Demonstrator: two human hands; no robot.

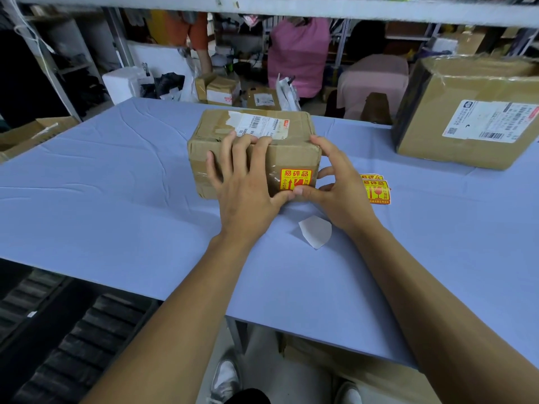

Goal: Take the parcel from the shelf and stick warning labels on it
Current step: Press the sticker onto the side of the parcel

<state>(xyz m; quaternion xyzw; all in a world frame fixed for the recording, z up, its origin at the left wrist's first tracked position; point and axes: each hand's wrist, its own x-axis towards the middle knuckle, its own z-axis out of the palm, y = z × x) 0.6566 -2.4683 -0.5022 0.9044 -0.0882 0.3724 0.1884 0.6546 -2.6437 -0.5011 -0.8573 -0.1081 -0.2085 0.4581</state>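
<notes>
Cardboard parcel point(253, 153) sits on a pale blue table point(116, 199), already off the shelf. One yellow warning label point(296, 180) is stuck on its near face. Left hand point(248, 185) lies spread flat on that face; right hand point(332, 182), fingers loosely curled, presses the label's lower edge. Spare labels point(376, 189) wait just beside, so more may follow.

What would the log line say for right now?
step: pressing warning label onto parcel | left hand: flat on parcel | right hand: at label's edge | spare labels: on table
</notes>
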